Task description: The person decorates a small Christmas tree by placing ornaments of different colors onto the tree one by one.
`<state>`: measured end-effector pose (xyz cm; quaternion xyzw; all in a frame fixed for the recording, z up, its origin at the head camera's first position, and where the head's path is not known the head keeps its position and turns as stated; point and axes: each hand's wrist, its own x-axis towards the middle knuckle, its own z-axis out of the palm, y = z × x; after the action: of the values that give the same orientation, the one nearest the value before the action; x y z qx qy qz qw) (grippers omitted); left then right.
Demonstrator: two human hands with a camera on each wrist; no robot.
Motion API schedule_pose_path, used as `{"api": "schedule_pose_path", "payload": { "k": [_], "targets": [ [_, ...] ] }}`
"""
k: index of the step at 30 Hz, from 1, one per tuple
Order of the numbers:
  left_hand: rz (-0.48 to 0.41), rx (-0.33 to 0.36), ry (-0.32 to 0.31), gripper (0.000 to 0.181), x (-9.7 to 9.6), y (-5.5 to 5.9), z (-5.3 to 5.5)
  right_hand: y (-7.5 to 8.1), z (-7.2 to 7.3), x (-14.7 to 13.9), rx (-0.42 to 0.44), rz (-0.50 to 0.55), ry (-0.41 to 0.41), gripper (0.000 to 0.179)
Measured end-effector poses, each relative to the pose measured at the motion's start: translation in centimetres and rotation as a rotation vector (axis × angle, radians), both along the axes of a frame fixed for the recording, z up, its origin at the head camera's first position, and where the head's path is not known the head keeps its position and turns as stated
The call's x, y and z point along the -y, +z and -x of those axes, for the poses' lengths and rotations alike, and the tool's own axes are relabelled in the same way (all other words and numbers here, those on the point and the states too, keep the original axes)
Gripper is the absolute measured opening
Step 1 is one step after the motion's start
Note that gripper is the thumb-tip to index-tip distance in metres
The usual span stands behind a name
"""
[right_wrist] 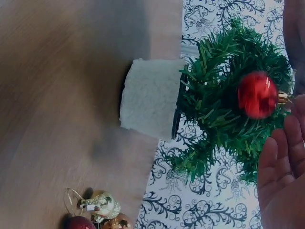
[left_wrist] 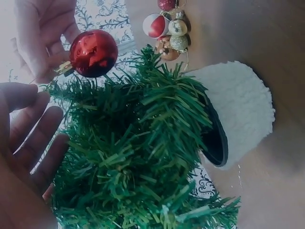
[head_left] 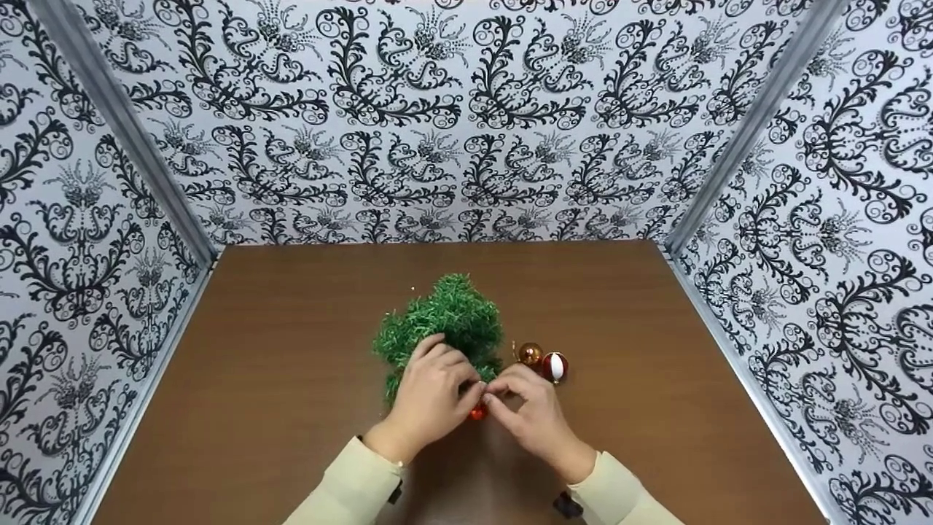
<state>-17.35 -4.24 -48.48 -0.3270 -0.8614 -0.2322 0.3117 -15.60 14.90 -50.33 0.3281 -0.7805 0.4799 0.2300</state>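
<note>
A shiny red Christmas bauble [left_wrist: 94,54] with a gold cap hangs in front of a small artificial Christmas tree [head_left: 452,310]. My left hand [head_left: 436,386] and right hand [head_left: 536,414] meet at their fingertips just above the bauble, pinching its thin hanging string. Little of the string shows between the fingers. In the left wrist view, the left hand's other fingers spread beside the green branches. The tree stands in a dark pot wrapped in fluffy white material [right_wrist: 152,98], which the branches hide in the head view.
To the right of the tree lie loose baubles: a copper one [head_left: 531,354], a red and white one [head_left: 555,367], and glittery gold ones [left_wrist: 178,43]. The brown wooden table [head_left: 277,350] is enclosed by patterned walls [head_left: 466,146] at the back and sides.
</note>
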Motion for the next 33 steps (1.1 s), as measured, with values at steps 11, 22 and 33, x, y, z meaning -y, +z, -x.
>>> {"api": "schedule_pose_path", "payload": {
  "k": [11, 22, 33],
  "targets": [
    [0.059, -0.056, 0.103, 0.011, -0.7, 0.5, 0.4, 1.3, 0.8, -0.3, 0.089, 0.031, -0.121, 0.011],
    [0.192, -0.102, 0.197, 0.019, -0.8, 0.1, 0.2, -2.0, 3.3, -1.0, 0.219, -0.021, -0.123, 0.015],
    [0.305, -0.059, 0.206, 0.027, -0.8, 0.4, -0.1, -2.5, 3.3, -1.8, 0.322, -0.096, -0.002, 0.014]
  ]
}}
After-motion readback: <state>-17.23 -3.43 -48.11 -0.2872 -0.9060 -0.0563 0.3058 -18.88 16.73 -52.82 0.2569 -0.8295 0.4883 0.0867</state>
